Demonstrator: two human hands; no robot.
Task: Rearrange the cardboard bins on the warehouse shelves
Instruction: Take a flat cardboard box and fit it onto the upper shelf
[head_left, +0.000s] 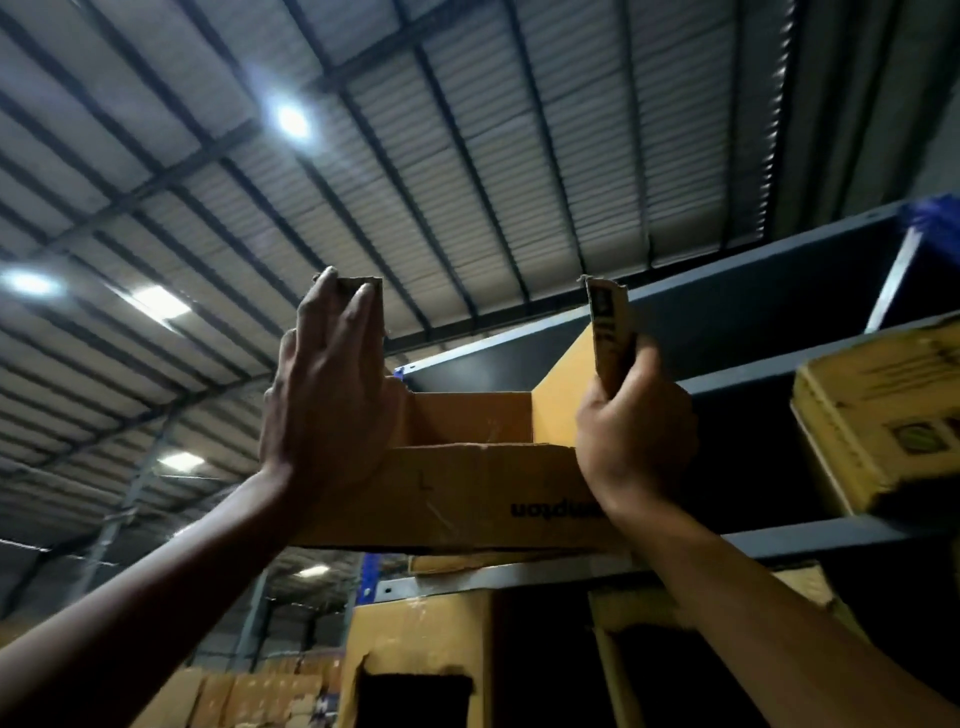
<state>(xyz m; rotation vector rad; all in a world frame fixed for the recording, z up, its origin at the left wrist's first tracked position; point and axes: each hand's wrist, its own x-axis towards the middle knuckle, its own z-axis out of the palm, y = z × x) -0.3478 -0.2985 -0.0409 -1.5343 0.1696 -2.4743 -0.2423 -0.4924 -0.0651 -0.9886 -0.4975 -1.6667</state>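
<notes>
An open-fronted brown cardboard bin (467, 493) is raised overhead at the edge of a high grey shelf (519, 574). Dark upside-down lettering runs along its low front wall. My left hand (327, 395) lies flat against the bin's tall left side, fingers straight and reaching up to its top corner. My right hand (634, 431) grips the tall right side wall, fingers curled round its front edge. The bin's bottom and back are hidden from below.
A yellow printed carton (878, 421) sits on the same shelf to the right, overhanging its edge. More cardboard bins (421, 654) stand on the level below, one with a dark cut-out. The shelf top (727, 291) spans above. Roof lights glare at the left.
</notes>
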